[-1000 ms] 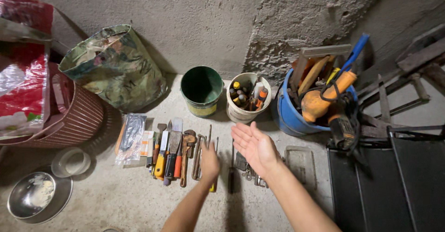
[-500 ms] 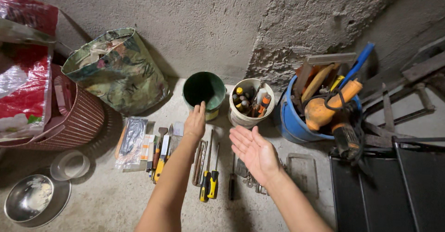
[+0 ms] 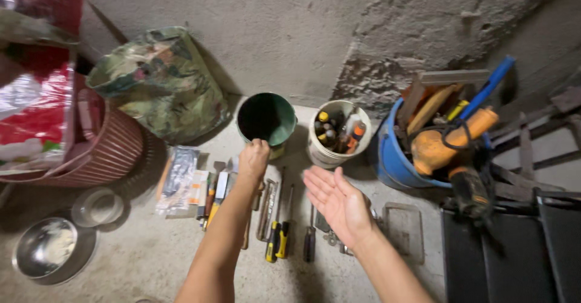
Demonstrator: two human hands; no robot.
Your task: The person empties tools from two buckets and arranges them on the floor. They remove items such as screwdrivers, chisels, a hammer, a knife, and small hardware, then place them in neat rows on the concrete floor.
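Observation:
My left hand [image 3: 254, 158] reaches forward with its fingers curled at the near rim of an empty green bucket [image 3: 267, 120] on the concrete floor. Whether it grips the rim I cannot tell. My right hand [image 3: 339, 201] hovers palm up and open above a row of hand tools [image 3: 275, 230], holding nothing. The tools, screwdrivers and chisels with yellow, orange and black handles, lie side by side on the floor below both arms. A white bucket [image 3: 333, 135] with small tools stands right of the green one.
A blue bucket [image 3: 396, 161] full of large tools and an orange power tool stands at right. A camouflage bag [image 3: 160, 82], a red ribbed basket [image 3: 112, 152], a steel bowl [image 3: 45, 248] and a clear lid [image 3: 97, 206] are at left. Dark metal steps [image 3: 514, 248] lie at right.
My left hand has moved forward from over the row of tools to the green bucket's rim, and its fingers have curled. My right hand stayed open, palm up.

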